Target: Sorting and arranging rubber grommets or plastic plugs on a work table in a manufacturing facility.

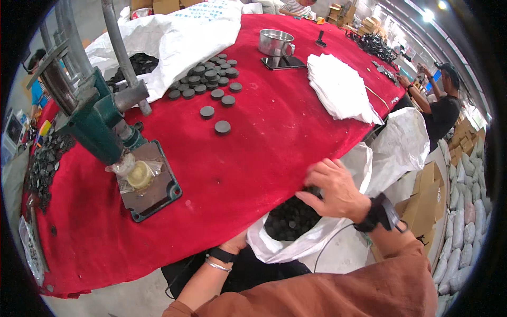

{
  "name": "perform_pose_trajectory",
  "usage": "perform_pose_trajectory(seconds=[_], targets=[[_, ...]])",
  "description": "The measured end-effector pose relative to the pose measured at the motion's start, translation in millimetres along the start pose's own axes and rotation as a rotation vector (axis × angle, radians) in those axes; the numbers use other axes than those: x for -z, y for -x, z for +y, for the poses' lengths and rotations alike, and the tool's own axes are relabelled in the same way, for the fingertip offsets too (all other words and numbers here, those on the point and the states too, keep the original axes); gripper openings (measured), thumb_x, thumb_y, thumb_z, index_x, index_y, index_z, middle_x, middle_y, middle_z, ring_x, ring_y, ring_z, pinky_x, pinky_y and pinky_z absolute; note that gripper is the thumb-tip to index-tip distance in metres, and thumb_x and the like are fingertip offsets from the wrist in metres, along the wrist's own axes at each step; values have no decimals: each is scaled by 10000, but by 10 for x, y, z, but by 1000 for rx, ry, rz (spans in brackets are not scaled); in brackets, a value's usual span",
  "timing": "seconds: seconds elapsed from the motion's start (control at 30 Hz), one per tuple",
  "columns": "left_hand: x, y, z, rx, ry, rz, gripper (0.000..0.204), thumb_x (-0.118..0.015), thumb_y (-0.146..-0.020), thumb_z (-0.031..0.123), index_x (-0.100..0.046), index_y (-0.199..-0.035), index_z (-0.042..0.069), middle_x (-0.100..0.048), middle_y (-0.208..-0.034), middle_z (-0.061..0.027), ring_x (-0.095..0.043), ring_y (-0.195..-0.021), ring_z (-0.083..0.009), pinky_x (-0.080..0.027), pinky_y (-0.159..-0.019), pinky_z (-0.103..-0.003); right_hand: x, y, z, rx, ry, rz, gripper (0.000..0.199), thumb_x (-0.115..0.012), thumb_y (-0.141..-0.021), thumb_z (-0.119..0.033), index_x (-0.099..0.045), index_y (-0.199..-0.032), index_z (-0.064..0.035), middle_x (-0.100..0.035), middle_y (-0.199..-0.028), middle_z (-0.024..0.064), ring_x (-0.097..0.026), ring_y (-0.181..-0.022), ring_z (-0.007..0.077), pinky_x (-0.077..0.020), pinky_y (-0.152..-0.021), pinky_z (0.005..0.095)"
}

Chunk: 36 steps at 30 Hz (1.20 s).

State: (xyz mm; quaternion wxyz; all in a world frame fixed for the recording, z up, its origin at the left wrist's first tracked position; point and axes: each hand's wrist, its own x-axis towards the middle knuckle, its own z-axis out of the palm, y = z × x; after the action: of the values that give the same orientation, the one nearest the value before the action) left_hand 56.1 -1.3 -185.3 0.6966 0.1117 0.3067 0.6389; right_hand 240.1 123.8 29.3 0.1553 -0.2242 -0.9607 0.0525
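Right hand: mine [338, 191] is over the mouth of the white sack [260, 244], fingers bent and blurred; I cannot tell whether they grip a piece.
Left hand: mine [237, 243] is by the sack's near-left side, fingers hidden, so I cannot tell their state.
Black pieces: heaped [289, 221] inside the sack, beside the counter's edge.
Counter: red-covered [237, 174], carrying dark round discs [222, 127] in a loose cluster.
Press: green [95, 124], left of the discs.
Cup: metal [275, 43], beside a phone [283, 63].
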Motion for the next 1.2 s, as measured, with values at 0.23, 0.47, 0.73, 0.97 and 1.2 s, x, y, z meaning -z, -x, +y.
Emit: perform_pose_trajectory(seconds=[0.23,0.47,0.73,0.97,1.2], targets=[[33,51,19,4,-9,18,364,-529,-991,285,-536,-1273,55,-633,-1150,-99,-640,-953,-195,-553,-791,-332,-84,-1427,293,195,-148,327,154,-659,-846,-161,-660,-896,-16,-649,-886,172,-611,-885,349,-502,-799,433],[163,143,133,-6,10,98,362,-529,-991,285,-537,-1270,55,-634,-1143,-98,-639,-944,-193,-551,-782,-329,-973,-3427,230,358,159,61,430,-659,-833,-385,-683,-1087,-39,-664,-1088,143,-578,-1108,309,-447,-951,421],[354,90,419,-56,40,198,359,-530,-991,285,-539,-1266,55,-635,-1136,-97,-639,-934,-191,-549,-772,-326,-1701,-3944,64,194,33,7,529,-643,-802,-466,-649,-1137,-56,-641,-1153,151,-595,-1101,312,-445,-917,476],[488,16,641,-89,37,232,357,-530,-990,286,-540,-1263,56,-636,-1130,-96,-638,-925,-189,-548,-763,-323,-1017,-2817,266,386,151,-180,389,-647,-846,-346,-643,-1107,-59,-617,-1036,114,-595,-1034,298,-460,-858,440],[534,12,745,-116,25,278,355,-531,-990,286,-542,-1260,56,-637,-1123,-95,-638,-917,-187,-546,-754,-320,-719,-3498,688,124,81,250,559,-621,-806,-552,-715,-913,-12,-688,-909,227,-666,-891,352,-529,-815,443]])
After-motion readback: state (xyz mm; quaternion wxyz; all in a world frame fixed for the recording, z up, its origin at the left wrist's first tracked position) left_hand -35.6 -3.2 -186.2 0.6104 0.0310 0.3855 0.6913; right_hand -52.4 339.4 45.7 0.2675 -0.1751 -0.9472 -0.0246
